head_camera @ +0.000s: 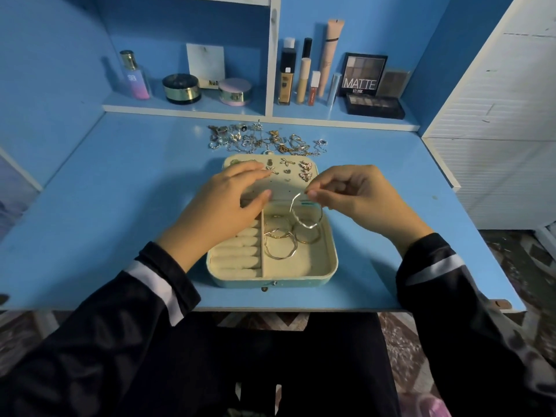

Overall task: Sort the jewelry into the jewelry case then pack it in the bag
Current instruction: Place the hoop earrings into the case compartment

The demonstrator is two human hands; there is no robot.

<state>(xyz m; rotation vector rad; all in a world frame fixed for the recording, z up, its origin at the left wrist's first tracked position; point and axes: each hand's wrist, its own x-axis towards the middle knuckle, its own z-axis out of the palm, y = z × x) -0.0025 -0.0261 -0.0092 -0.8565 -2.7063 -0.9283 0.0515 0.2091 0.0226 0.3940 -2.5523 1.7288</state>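
Free desk [99, 224] either side — jewelry pile [264, 141], shelf [186, 109] block rear.

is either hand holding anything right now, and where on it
The right hand pinches a thin silver hoop earring at its top end above the open cream-lined jewelry case. The left hand holds nothing, resting on the lid.

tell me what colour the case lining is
Cream lining, inside a pale teal shell; the head view shows it best.
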